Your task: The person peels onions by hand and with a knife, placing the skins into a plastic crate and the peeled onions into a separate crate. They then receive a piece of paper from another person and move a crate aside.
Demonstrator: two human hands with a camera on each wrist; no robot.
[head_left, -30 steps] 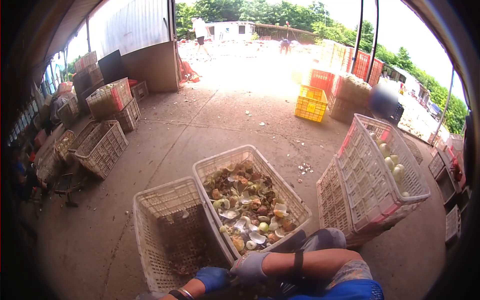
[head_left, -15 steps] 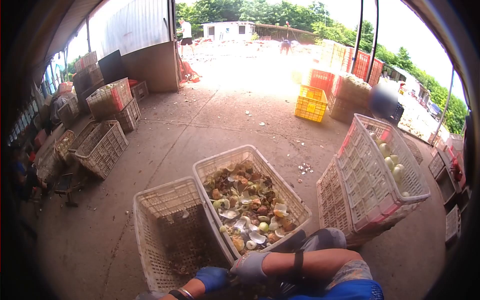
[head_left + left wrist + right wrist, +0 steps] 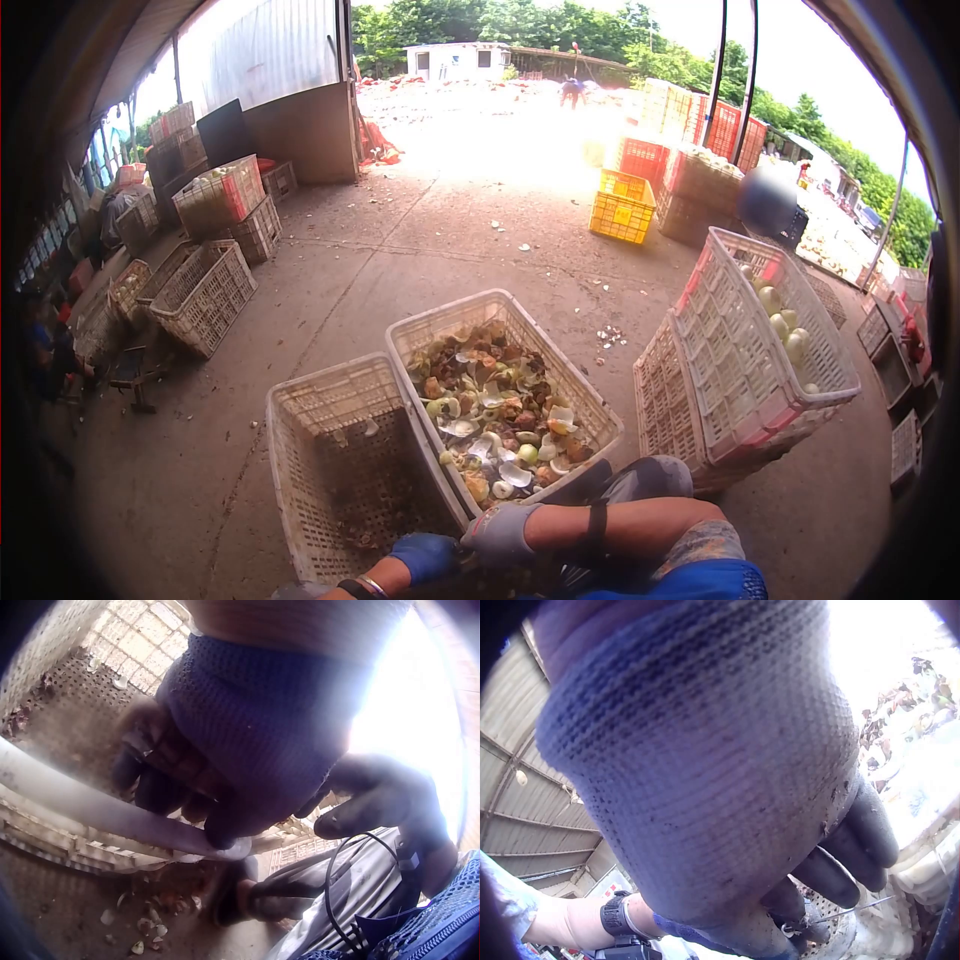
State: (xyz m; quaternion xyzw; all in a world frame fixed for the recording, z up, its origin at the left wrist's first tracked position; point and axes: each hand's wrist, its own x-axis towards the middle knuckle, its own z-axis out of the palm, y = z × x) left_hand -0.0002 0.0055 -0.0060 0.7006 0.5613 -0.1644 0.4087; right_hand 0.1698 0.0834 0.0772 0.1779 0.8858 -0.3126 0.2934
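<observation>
In a blue glove, my left hand [image 3: 424, 557] lies above the near right corner of a pale plastic crate [image 3: 325, 396]. Its fingers [image 3: 161, 791] bend loosely over the white crate rim [image 3: 90, 806], and no held object shows there. Close beside it is my right hand [image 3: 500, 532] in a greyish knit glove with dark-coated fingers [image 3: 829, 877]. A thin, pointed metal blade [image 3: 862, 906] sticks out between the right thumb and forefinger; its handle is hidden. Scattered dirt and scraps lie in the left crate. The second crate [image 3: 445, 318] carries onion peel and trimmings [image 3: 495, 400].
Stacked crates [image 3: 720, 350] with pale peeled onions [image 3: 790, 335] stand on the right. A yellow crate [image 3: 622, 207] is farther back, and more crates [image 3: 205, 300] line the left. The concrete floor [image 3: 330, 290] has scattered scraps. A bending person [image 3: 572, 92] is outside.
Both hands and the near crates stay in place. A person in a white top, walking outside at the back, has moved left out of sight.
</observation>
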